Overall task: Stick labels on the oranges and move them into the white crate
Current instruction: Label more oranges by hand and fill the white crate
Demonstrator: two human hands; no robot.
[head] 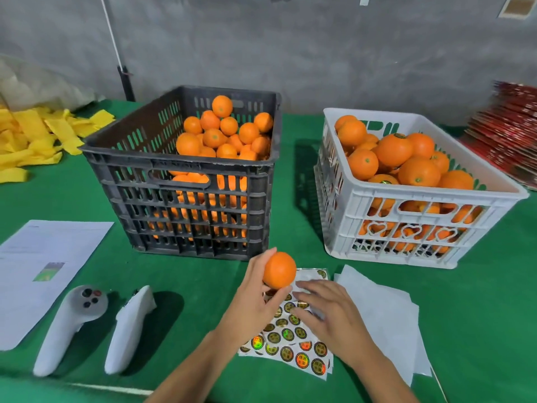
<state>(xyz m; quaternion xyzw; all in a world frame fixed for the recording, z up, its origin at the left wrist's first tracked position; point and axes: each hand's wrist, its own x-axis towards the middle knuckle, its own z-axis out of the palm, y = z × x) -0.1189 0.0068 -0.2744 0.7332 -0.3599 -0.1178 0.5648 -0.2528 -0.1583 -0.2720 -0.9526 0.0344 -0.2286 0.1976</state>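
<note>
My left hand grips one orange just above the sheet of round shiny labels lying on the green table. My right hand hovers over the sheet with its fingers spread and pointing left; whether a fingertip touches a label is unclear. A dark grey crate behind holds several oranges. To the right stands the white crate, filled with several oranges, one showing a label.
Two white handheld controllers lie at the front left beside a printed paper. White backing sheets lie right of the labels. Yellow foam sleeves pile at the back left, red cartons at the back right.
</note>
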